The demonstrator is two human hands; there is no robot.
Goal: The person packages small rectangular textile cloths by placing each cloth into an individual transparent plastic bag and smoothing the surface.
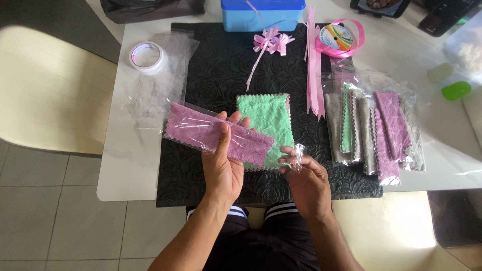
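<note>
Bagged purple cloth (216,134) clamped in left hand (223,165); right hand (306,180) fingers pinching clear strip (299,152).

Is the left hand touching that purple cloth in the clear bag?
Touching. The head view shows the left hand gripping the bagged purple cloth, thumb on top and fingers behind it.

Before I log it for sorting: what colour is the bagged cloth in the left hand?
Purple cloth, seen in the head view.
</note>
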